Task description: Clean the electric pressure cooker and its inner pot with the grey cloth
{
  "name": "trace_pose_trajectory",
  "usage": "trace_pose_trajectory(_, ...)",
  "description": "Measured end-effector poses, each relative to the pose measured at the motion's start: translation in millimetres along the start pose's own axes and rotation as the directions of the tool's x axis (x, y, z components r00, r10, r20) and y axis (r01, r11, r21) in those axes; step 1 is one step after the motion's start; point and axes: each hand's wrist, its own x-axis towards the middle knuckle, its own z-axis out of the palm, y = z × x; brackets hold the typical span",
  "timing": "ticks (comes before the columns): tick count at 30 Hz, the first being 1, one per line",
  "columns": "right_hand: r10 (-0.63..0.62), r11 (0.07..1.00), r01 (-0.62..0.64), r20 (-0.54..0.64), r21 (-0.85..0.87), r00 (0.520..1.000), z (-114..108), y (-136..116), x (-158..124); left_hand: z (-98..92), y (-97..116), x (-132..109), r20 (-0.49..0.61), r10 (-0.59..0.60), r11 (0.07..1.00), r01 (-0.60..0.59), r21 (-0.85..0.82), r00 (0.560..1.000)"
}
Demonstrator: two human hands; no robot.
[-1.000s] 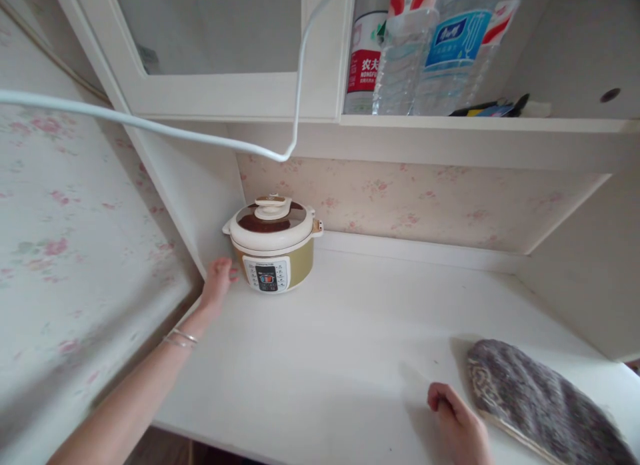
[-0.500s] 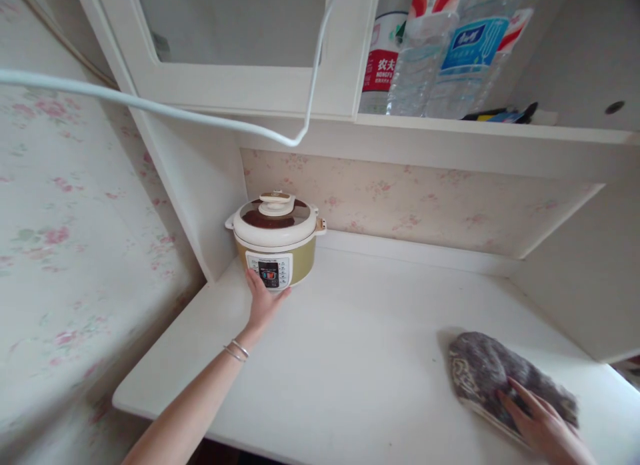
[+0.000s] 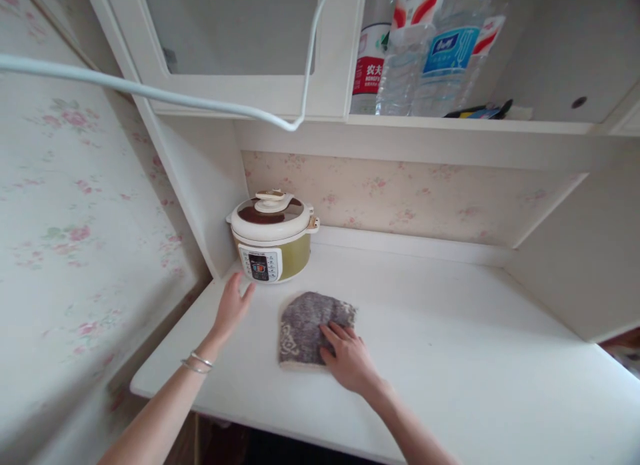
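A grey-brown cloth (image 3: 307,325) with a pale pattern along its left side lies folded on the white countertop (image 3: 450,371). My right hand (image 3: 347,355) rests on it, fingers spread and pressing it flat. Just in front of the electric cooker (image 3: 295,251) is my left hand (image 3: 233,305), its thumb and fingers apart with nothing between them. The cooker is green and white with a brown see-through lid and a control panel, and it stands in the back left corner.
Overhead, a shelf (image 3: 540,126) holds several plastic bottles (image 3: 447,58) and some small items. A glass-fronted cabinet door (image 3: 225,91) is beside them. A white cable (image 3: 175,98) hangs across the upper left. Flowered wallpaper (image 3: 65,238) covers the left wall.
My right hand has moved the cloth from the right side of the countertop leftward, near the cooker. My left hand has drawn back from the cooker's front, down and to the left.
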Motion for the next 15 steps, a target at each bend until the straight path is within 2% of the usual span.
trace_pose_trajectory(2,-0.145,0.981,0.138,0.039,0.137,0.989,13.1,-32.4,18.1,-0.6,10.8,-21.3,0.020,0.140,0.980,-0.141,0.139,0.990)
trace_pose_trajectory(4,-0.266,0.921,0.236,0.058,0.308,0.962,22.1,-56.2,32.6,2.5,18.4,-44.4,0.060,0.251,0.939,-0.258,0.227,0.966)
trace_pose_trajectory(7,-0.337,0.845,0.313,-0.023,0.433,0.941,25.0,-68.8,42.9,8.5,12.4,-72.7,0.155,0.286,0.878,-0.324,0.353,0.945)
trace_pose_trajectory(10,-0.257,0.862,0.266,-0.080,0.432,0.963,17.9,-50.9,39.5,11.2,-13.7,-86.2,0.249,0.212,0.802,-0.314,0.509,0.945)
trace_pose_trajectory(13,-0.104,0.901,0.124,-0.070,0.416,0.992,6.7,-9.6,27.9,8.5,-40.0,-83.7,0.317,0.173,0.765,-0.330,0.554,0.933)
trace_pose_trajectory(15,0.000,0.924,0.029,-0.075,0.381,0.997,-0.7,23.1,17.2,4.8,-48.8,-75.2,0.372,0.154,0.773,-0.346,0.532,0.915)
